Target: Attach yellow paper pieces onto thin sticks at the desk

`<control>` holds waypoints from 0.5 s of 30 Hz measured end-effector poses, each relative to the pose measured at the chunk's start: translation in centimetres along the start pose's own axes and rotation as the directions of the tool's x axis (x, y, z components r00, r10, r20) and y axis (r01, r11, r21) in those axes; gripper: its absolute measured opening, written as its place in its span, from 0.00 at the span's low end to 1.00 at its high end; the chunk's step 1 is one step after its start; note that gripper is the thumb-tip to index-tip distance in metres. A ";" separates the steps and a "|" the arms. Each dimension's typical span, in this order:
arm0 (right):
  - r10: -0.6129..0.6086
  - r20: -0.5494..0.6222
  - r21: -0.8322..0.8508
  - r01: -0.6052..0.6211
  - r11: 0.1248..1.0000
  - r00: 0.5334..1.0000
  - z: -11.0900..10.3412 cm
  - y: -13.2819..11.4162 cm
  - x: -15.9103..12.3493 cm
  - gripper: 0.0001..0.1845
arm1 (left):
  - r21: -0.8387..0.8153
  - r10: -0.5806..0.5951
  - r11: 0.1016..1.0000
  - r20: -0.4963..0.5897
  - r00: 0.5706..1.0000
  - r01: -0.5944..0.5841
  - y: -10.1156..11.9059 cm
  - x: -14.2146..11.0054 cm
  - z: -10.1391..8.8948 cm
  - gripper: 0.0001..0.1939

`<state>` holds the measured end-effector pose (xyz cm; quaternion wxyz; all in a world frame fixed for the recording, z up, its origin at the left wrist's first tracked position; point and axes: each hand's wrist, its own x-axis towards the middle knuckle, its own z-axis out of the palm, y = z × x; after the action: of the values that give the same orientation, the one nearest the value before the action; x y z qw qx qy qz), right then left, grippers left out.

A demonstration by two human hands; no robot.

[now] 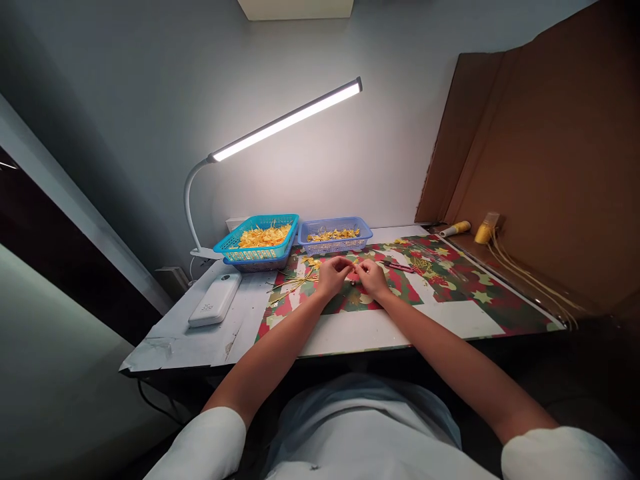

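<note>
My left hand (pixel 333 274) and my right hand (pixel 372 275) meet over the patterned red and green paper (pixel 450 280) on the table. Both have their fingers pinched together on a small yellow piece (pixel 355 265) held between them. Thin gold strands (pixel 293 283) lie on the paper just left of my left hand. A red-handled tool (pixel 399 267) rests on the paper right of my right hand.
A teal basket (pixel 260 240) and a blue basket (pixel 334 235) with yellow pieces stand at the back. A white power bank (pixel 214 300) lies at left by the desk lamp (pixel 285 121). Yellow spools (pixel 485 231) and a cardboard panel (pixel 550 167) sit at right.
</note>
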<state>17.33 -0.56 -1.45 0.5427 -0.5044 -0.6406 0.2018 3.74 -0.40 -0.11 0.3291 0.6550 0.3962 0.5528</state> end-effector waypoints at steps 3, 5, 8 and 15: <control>0.052 -0.025 0.048 -0.051 0.998 0.998 -1.1 -0.4 0.4 0.15 | -0.048 -0.019 0.999 -0.011 1.000 0.019 0.2 0.2 -0.3 0.06; 0.034 -0.018 0.086 -0.032 0.996 0.999 -1.8 -0.5 0.5 0.12 | -0.078 -0.034 0.996 0.014 0.999 0.035 0.2 0.3 -0.6 0.09; -0.109 0.049 0.079 0.105 0.991 0.993 -2.4 -0.6 0.6 0.10 | -0.076 -0.034 0.996 0.058 0.998 0.038 0.1 0.4 -0.8 0.11; -0.289 0.231 -0.149 0.327 0.933 0.929 -2.7 -0.7 0.4 0.04 | 0.076 0.026 0.996 0.139 0.990 -0.037 0.0 0.3 -1.1 0.06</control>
<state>19.45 -1.29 0.16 0.4493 -0.4218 -0.7806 0.1043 2.70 -0.13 0.24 0.3208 0.7102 0.3835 0.4956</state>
